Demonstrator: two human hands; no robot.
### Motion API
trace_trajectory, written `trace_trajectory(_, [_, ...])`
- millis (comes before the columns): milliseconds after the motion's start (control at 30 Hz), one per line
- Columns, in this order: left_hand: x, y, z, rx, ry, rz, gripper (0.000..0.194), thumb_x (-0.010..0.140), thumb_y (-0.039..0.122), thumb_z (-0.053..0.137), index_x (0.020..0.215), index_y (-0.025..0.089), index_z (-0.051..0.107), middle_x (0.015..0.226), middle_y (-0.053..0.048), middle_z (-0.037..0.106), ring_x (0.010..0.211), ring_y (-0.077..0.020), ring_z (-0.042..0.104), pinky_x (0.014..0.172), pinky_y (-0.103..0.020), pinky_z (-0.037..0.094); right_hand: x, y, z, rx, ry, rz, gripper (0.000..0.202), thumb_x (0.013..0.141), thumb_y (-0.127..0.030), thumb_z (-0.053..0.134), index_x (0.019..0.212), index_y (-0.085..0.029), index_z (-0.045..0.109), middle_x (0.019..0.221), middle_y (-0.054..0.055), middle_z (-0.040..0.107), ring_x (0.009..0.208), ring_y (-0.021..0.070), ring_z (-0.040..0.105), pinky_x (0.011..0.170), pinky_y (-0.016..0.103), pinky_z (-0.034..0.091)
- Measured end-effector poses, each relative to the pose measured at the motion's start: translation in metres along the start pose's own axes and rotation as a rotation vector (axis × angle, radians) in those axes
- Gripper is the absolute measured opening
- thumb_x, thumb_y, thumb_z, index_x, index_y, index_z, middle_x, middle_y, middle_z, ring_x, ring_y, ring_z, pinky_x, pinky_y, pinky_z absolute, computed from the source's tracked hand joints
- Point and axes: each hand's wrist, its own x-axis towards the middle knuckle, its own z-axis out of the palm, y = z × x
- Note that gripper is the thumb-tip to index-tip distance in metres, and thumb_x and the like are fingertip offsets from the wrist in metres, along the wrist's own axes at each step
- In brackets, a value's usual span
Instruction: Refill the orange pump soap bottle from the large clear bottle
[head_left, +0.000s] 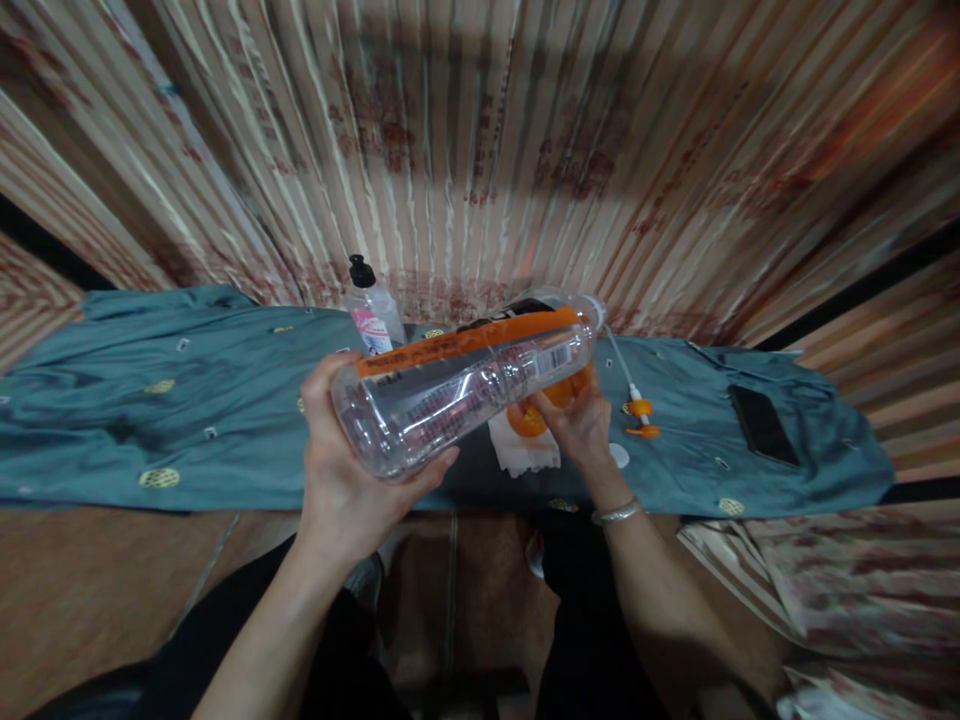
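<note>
My left hand [345,480] is wrapped round the base of a large clear plastic bottle [465,385] with an orange-striped label. The bottle is tilted, its open neck pointing up and to the right. Below the neck, my right hand [581,420] grips an orange container [562,392], partly hidden by the bottle and fingers. Under that container lies a white tissue [525,452]. A pump head with orange parts [641,408] and a clear tube rests to the right. Behind my left hand stands a small clear bottle [375,320] with a black cap.
A teal patterned cloth [225,400] covers the narrow table. A black phone [763,425] lies at the right, and a small white disc [619,455] sits near my right wrist. Pleated curtains [465,150] hang behind the table.
</note>
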Motion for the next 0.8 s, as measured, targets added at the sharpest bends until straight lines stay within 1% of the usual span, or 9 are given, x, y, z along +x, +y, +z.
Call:
trace_trajectory(133, [0.000, 0.000, 0.001, -0.003, 0.004, -0.010, 0.097, 0.066, 0.042, 0.104, 0.151, 0.036, 0.057, 0.143, -0.010, 0.064, 0.119, -0.0353, 0.075, 0.101, -0.056, 0.071, -0.001, 0.001, -0.001, 0.000, -0.006, -0.043, 0.087, 0.074, -0.081, 0.086, 0.131, -0.020, 0.065, 0.121, 0.023, 0.085, 0.110, 0.0444, 0.085, 0.090, 0.053, 0.067])
trace_trajectory(267, [0.001, -0.001, 0.002, -0.024, -0.005, -0.004, 0.097, 0.067, 0.039, 0.103, 0.152, 0.036, 0.055, 0.136, -0.008, 0.066, 0.109, -0.0322, 0.077, 0.093, -0.053, 0.072, -0.001, 0.003, -0.001, 0.009, -0.009, -0.057, 0.090, 0.073, -0.087, 0.085, 0.130, -0.020, 0.066, 0.119, 0.023, 0.086, 0.109, 0.0440, 0.085, 0.091, 0.053, 0.068])
trace_trajectory(333, [0.001, -0.002, 0.002, -0.029, -0.007, 0.002, 0.096, 0.067, 0.039, 0.102, 0.151, 0.036, 0.055, 0.136, -0.008, 0.066, 0.108, -0.0324, 0.077, 0.092, -0.053, 0.073, 0.000, 0.004, -0.001, 0.008, -0.012, -0.064, 0.090, 0.073, -0.089, 0.085, 0.129, -0.021, 0.065, 0.117, 0.021, 0.087, 0.107, 0.0436, 0.085, 0.090, 0.053, 0.068])
trace_trajectory(400, [0.001, -0.003, 0.003, -0.031, -0.004, 0.000, 0.095, 0.067, 0.038, 0.102, 0.150, 0.036, 0.055, 0.135, -0.009, 0.066, 0.108, -0.0333, 0.077, 0.092, -0.055, 0.072, 0.000, 0.005, -0.002, 0.009, -0.020, -0.064, 0.091, 0.071, -0.089, 0.086, 0.129, -0.021, 0.065, 0.115, 0.020, 0.087, 0.107, 0.0439, 0.085, 0.089, 0.052, 0.068])
trace_trajectory(533, [0.000, -0.006, 0.002, -0.047, -0.003, -0.005, 0.094, 0.068, 0.039, 0.102, 0.149, 0.036, 0.056, 0.129, -0.008, 0.069, 0.101, -0.0329, 0.078, 0.086, -0.055, 0.072, 0.000, 0.004, -0.003, 0.005, -0.031, -0.050, 0.094, 0.068, -0.086, 0.089, 0.129, -0.019, 0.066, 0.117, 0.023, 0.086, 0.110, 0.0455, 0.085, 0.088, 0.052, 0.068])
trace_trajectory(600, [0.000, -0.007, 0.002, -0.034, -0.003, -0.007, 0.095, 0.066, 0.038, 0.103, 0.149, 0.035, 0.056, 0.133, -0.009, 0.069, 0.105, -0.0340, 0.078, 0.090, -0.056, 0.072, 0.000, 0.004, -0.004, 0.004, -0.029, -0.054, 0.094, 0.068, -0.087, 0.089, 0.129, -0.020, 0.066, 0.116, 0.022, 0.086, 0.108, 0.0449, 0.085, 0.088, 0.052, 0.067])
trace_trajectory(700, [0.000, -0.009, 0.004, -0.012, 0.001, -0.011, 0.097, 0.065, 0.038, 0.103, 0.149, 0.035, 0.055, 0.140, -0.010, 0.067, 0.115, -0.0354, 0.077, 0.099, -0.057, 0.071, 0.001, 0.005, -0.005, 0.004, -0.034, -0.056, 0.096, 0.066, -0.090, 0.089, 0.128, -0.020, 0.065, 0.113, 0.020, 0.086, 0.105, 0.0448, 0.084, 0.089, 0.054, 0.067])
trace_trajectory(800, [0.000, -0.010, 0.008, -0.036, 0.001, -0.005, 0.095, 0.067, 0.040, 0.102, 0.149, 0.035, 0.053, 0.137, -0.009, 0.069, 0.116, -0.0343, 0.077, 0.100, -0.054, 0.072, 0.002, 0.009, -0.005, -0.003, -0.039, -0.053, 0.100, 0.064, -0.092, 0.090, 0.128, -0.020, 0.065, 0.113, 0.020, 0.086, 0.106, 0.0456, 0.084, 0.090, 0.056, 0.067])
